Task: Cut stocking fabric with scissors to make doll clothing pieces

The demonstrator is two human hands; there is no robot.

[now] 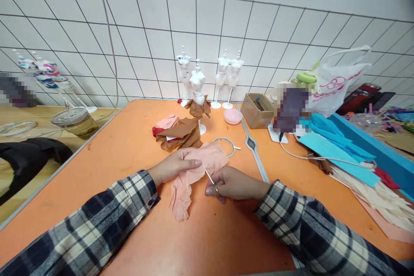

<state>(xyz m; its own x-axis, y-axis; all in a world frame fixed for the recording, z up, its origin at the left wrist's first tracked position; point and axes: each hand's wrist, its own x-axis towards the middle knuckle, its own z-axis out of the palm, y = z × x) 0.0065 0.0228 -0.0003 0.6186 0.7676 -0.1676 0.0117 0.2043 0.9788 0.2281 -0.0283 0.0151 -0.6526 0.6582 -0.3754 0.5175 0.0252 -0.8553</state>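
My left hand [176, 164] pinches a crumpled piece of peach crepe paper [213, 155], thumb on top. One strip of the paper hangs down toward me over the orange table. In my right hand [223, 183] is a small pair of metal scissors [210, 177], fingers at the handle loops. The scissors' blades point up and left and meet the paper's lower edge near my left thumb. Just behind the paper lies a roll of white tape [228, 143], partly covered. Brown crepe paper [183, 133] sits in a heap beyond my left hand.
A small white dress form [198, 84] with a brown paper skirt stands behind the heap, with several more by the tiled wall. Farther right are a pink bowl [233, 116], a cardboard box [258, 111], a phone on a stand [291, 108] with a cable, and blue paper [339, 155].
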